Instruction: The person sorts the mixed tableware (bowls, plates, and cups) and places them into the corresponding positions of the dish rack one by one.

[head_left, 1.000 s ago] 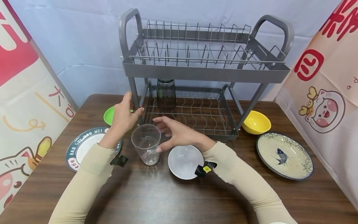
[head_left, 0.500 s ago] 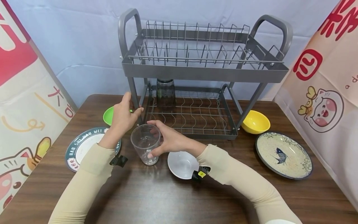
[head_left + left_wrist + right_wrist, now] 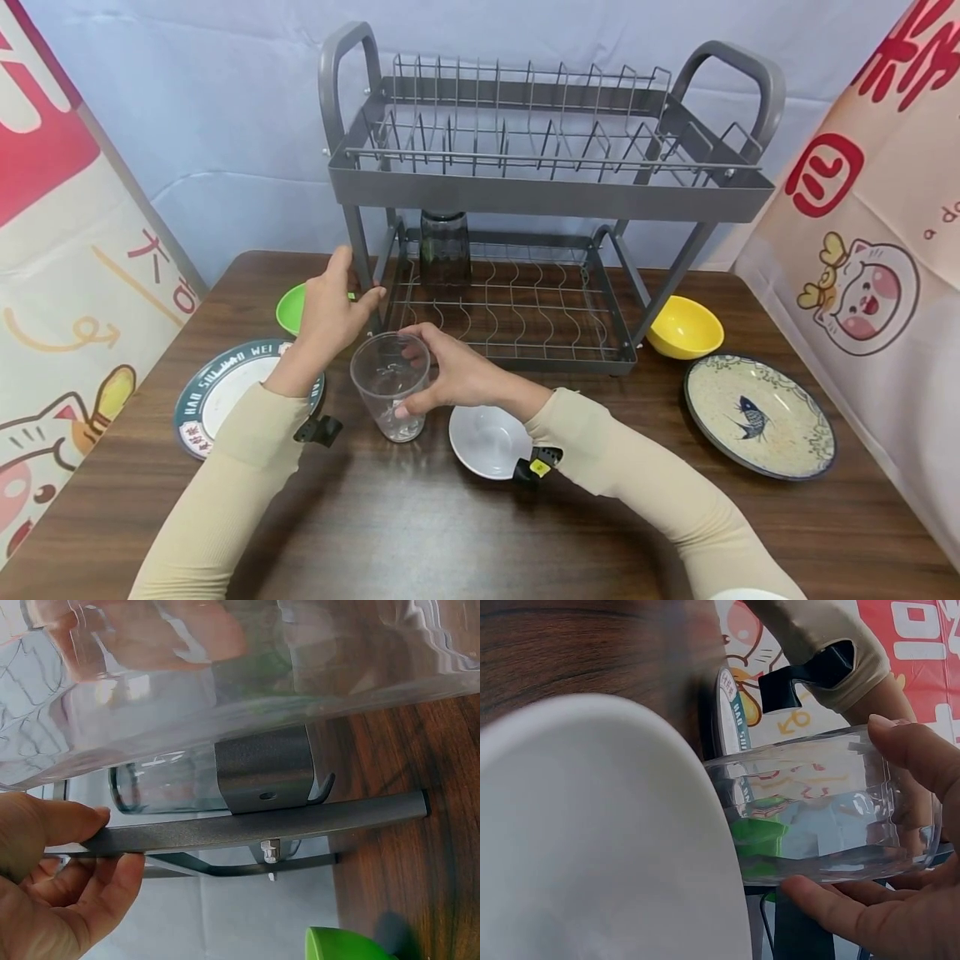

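A clear plastic cup (image 3: 386, 387) stands on the wooden table in front of the grey dish rack (image 3: 555, 196). My right hand (image 3: 457, 371) grips the cup from its right side, thumb on the near wall and fingers around the far side. In the right wrist view the cup (image 3: 817, 810) lies between thumb and fingers. My left hand (image 3: 333, 312) holds the rack's front left post, which the left wrist view shows pinched between thumb and fingers (image 3: 97, 892). Inside the lower tier, at the left, a dark tinted glass (image 3: 445, 250) stands upside down.
A white bowl (image 3: 487, 442) sits right of the cup, under my right wrist. Left are a green-rimmed plate (image 3: 202, 400) and a green bowl (image 3: 291, 310). A yellow bowl (image 3: 686, 327) and a fish-patterned plate (image 3: 787, 417) lie on the right.
My right hand has moved left onto the cup and closed around it. The left hand stays on the rack post.
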`<control>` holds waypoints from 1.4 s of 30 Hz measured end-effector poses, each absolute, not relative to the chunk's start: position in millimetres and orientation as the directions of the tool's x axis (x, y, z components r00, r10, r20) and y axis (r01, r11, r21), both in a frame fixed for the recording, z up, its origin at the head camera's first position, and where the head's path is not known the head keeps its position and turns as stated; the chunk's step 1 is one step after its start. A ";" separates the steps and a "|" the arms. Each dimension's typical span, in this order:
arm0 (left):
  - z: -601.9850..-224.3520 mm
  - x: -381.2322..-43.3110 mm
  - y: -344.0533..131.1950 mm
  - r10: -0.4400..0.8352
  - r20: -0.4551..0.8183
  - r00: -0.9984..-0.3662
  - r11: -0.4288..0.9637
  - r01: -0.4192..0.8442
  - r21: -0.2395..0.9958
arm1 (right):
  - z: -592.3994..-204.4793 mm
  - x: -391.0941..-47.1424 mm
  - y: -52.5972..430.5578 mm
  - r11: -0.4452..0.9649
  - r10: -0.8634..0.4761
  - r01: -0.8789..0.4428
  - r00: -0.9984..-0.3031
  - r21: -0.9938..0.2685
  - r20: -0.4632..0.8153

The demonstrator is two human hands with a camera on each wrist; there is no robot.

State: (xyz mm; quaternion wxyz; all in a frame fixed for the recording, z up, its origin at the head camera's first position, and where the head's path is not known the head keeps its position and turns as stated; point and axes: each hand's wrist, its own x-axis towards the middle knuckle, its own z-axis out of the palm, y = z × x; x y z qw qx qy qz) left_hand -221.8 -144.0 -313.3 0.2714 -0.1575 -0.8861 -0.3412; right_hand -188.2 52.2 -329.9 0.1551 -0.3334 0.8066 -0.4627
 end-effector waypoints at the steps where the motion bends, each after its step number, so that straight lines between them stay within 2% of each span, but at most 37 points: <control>1: -313.1 -221.9 -143.9 0.094 0.590 -0.802 0.717 0.466 0.519 | -329.9 -188.5 52.3 0.346 -0.682 -0.395 -0.729 -0.851 0.061; 10: -314.0 -223.3 -143.3 0.095 0.597 -0.797 0.712 0.473 0.518 | -323.5 -188.3 61.1 0.332 -0.682 -0.407 -0.727 -0.851 0.082; 17: -312.2 -223.1 -143.2 0.096 0.617 -0.781 0.715 0.486 0.503 | -309.8 -187.7 71.2 0.198 -0.665 -0.342 -0.735 -0.919 0.131; 22: -312.3 -222.7 -143.4 0.093 0.607 -0.790 0.728 0.470 0.500 | -301.1 -189.2 79.3 0.151 -0.646 -0.356 -0.742 -0.922 0.181; 32: -314.0 -222.9 -143.7 0.086 0.588 -0.804 0.722 0.457 0.520 | -290.5 -191.5 87.3 0.148 -0.621 -0.362 -0.759 -0.920 0.199; 42: -315.3 -221.6 -143.8 0.087 0.588 -0.805 0.717 0.460 0.524 | -291.9 -192.1 85.4 0.152 -0.636 -0.384 -0.743 -0.911 0.207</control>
